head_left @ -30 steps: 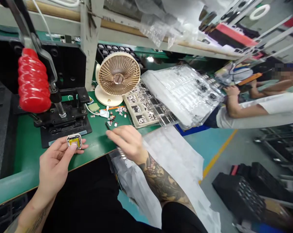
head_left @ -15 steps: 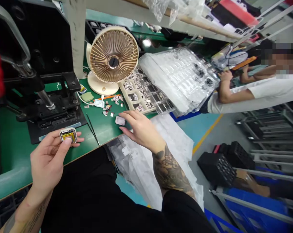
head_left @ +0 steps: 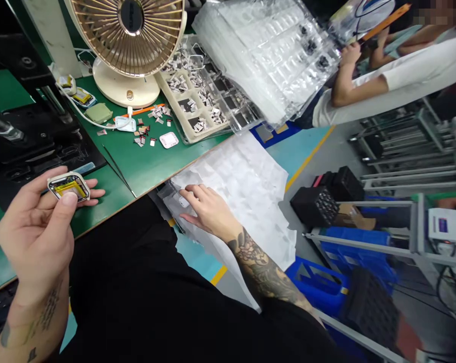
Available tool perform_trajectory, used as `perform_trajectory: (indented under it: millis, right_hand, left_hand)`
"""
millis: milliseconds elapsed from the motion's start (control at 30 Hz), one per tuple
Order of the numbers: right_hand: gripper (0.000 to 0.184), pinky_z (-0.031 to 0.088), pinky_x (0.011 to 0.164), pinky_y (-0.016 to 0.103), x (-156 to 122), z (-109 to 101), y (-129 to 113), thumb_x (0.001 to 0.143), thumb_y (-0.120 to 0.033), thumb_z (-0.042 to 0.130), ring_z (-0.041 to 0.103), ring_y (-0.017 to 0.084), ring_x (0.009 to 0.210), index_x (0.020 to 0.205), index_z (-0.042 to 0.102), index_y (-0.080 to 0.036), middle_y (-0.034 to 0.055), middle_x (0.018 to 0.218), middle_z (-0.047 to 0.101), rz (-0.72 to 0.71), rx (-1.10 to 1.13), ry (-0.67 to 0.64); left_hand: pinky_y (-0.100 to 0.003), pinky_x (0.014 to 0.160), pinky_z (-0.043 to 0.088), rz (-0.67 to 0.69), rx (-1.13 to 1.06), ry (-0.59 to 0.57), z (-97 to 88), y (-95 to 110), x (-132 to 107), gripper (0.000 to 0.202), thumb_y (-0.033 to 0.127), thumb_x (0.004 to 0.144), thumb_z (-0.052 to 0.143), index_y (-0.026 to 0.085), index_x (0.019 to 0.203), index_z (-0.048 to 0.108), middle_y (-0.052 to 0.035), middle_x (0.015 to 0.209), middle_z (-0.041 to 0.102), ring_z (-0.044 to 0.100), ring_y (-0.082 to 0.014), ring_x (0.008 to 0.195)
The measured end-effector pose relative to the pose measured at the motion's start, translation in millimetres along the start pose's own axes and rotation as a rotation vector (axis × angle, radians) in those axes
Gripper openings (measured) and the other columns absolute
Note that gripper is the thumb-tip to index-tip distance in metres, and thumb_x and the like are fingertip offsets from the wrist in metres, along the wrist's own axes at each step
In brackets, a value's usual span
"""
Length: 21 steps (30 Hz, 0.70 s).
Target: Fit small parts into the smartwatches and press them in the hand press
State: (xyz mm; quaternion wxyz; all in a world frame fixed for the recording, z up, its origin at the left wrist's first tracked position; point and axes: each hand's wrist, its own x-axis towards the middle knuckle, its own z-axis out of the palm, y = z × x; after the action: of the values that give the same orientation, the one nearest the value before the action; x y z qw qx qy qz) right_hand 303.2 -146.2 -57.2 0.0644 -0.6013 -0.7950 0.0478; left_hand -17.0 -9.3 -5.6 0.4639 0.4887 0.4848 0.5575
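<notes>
A rounded-square metal frame [head_left: 76, 177] holding a yellow cell [head_left: 68, 188] is gripped by the left hand [head_left: 35, 237] above the green surface [head_left: 145, 166]. The right hand [head_left: 207, 209], moved off that surface since the earlier view, rests on a small white square piece [head_left: 183, 202] on a white plastic sheet [head_left: 243, 186] beyond its edge; grip cannot be confirmed. Lifting that piece is judged the required move.

Count: 2 hands, left hand [head_left: 35, 232] and right hand [head_left: 209, 209]. 1 square case [head_left: 68, 186] in the left. 2 white squares [head_left: 169, 140] visible, 1 on the tabletop [head_left: 137, 161], 1 under the right. 1 tweezers [head_left: 118, 176]. 1 fan [head_left: 127, 30]. 1 green pad [head_left: 99, 113]. 1 compartment tray [head_left: 163, 80]. 3 black crates [head_left: 314, 205]. 2 blue bins [head_left: 315, 287]. 1 co-worker [head_left: 402, 75].
</notes>
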Motion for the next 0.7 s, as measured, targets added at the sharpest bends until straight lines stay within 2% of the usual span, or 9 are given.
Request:
perform_trajectory:
  millis: [33,100,133,200,267,367,500,600,700]
  right_hand:
    - [0.051,0.059,0.084,0.046,-3.6,11.7,-0.5,0.110,-0.044,0.073,0.068,0.032,0.107,0.152,0.062,-0.017,0.0183,0.132,0.072,0.010,-0.043,-0.018]
    - [0.036,0.058,0.083,0.042,-5.6,31.0,1.2,0.112,-0.030,0.067,0.067,0.028,0.103,0.146,0.066,-0.018,0.0152,0.125,0.073,0.013,-0.081,0.007]
    - [0.029,0.058,0.083,0.040,-5.3,37.1,3.2,0.113,-0.022,0.062,0.067,0.026,0.101,0.141,0.069,-0.019,0.0129,0.119,0.073,0.009,-0.086,0.041]
    - [0.028,0.058,0.085,0.036,-4.6,40.2,9.3,0.113,-0.011,0.053,0.068,0.023,0.099,0.133,0.071,-0.019,0.0102,0.111,0.074,-0.001,-0.086,0.132]
    - [0.031,0.059,0.085,0.035,-5.0,32.5,18.9,0.112,-0.007,0.052,0.070,0.023,0.100,0.133,0.071,-0.017,0.0114,0.110,0.075,-0.004,-0.080,0.249]
    - [0.031,0.060,0.085,0.039,-4.9,12.1,41.9,0.110,-0.009,0.059,0.072,0.026,0.099,0.139,0.071,-0.013,0.0161,0.113,0.077,0.046,-0.066,0.451]
    - [0.026,0.063,0.081,0.042,10.0,-12.4,66.7,0.106,-0.020,0.072,0.077,0.026,0.090,0.130,0.080,-0.023,0.0109,0.105,0.082,0.166,-0.083,0.699]
    - [0.022,0.067,0.081,0.046,39.9,-25.9,56.5,0.103,-0.027,0.079,0.080,0.028,0.091,0.124,0.084,-0.027,0.0102,0.107,0.084,0.222,0.028,0.880]
    - [0.026,0.069,0.088,0.052,85.9,-33.2,22.4,0.103,-0.029,0.079,0.082,0.033,0.109,0.129,0.083,-0.029,0.0116,0.126,0.083,0.221,0.259,0.921]
  left_hand:
    - [-0.045,0.079,0.078,0.007,-0.011,-0.002,-0.3,-0.8,0.2,0.048,0.026,0.085,0.095,0.012,0.128,0.083,-0.0034,0.091,0.088,0.089,-0.0297,0.087]
    - [-0.042,0.077,0.078,0.011,-0.015,-0.011,-0.4,-2.9,0.3,0.047,0.026,0.086,0.095,0.012,0.129,0.083,-0.0035,0.093,0.088,0.090,-0.0293,0.089]
    - [-0.041,0.077,0.078,0.010,-0.013,-0.015,-0.6,-3.9,-0.1,0.046,0.027,0.087,0.095,0.013,0.130,0.083,-0.0039,0.094,0.089,0.090,-0.0294,0.091]
    - [-0.038,0.077,0.077,0.006,-0.020,-0.037,-1.3,-5.7,-1.6,0.043,0.029,0.091,0.094,0.013,0.130,0.082,-0.0056,0.098,0.089,0.090,-0.0290,0.092]
    - [-0.036,0.079,0.077,-0.009,-0.048,-0.089,-2.9,-7.2,-3.3,0.038,0.032,0.097,0.092,0.015,0.129,0.079,-0.0089,0.106,0.090,0.090,-0.0278,0.094]
    - [-0.036,0.084,0.077,-0.051,-0.123,-0.164,-5.6,-9.5,-3.4,0.032,0.035,0.104,0.087,0.019,0.125,0.070,-0.0130,0.121,0.088,0.090,-0.0277,0.100]
    - [-0.034,0.085,0.076,-0.082,-0.213,-0.163,-7.7,-10.4,-1.5,0.029,0.036,0.107,0.084,0.022,0.120,0.063,-0.0081,0.118,0.085,0.091,-0.0273,0.103]
    - [-0.034,0.087,0.076,-0.108,-0.224,-0.168,-7.3,-9.4,-2.9,0.034,0.035,0.108,0.083,0.023,0.136,0.068,-0.0086,0.117,0.087,0.090,-0.0261,0.104]
    - [-0.031,0.090,0.075,-0.113,-0.198,-0.172,-6.0,-10.5,-4.7,0.044,0.032,0.106,0.085,0.023,0.148,0.073,-0.0105,0.122,0.089,0.089,-0.0248,0.109]
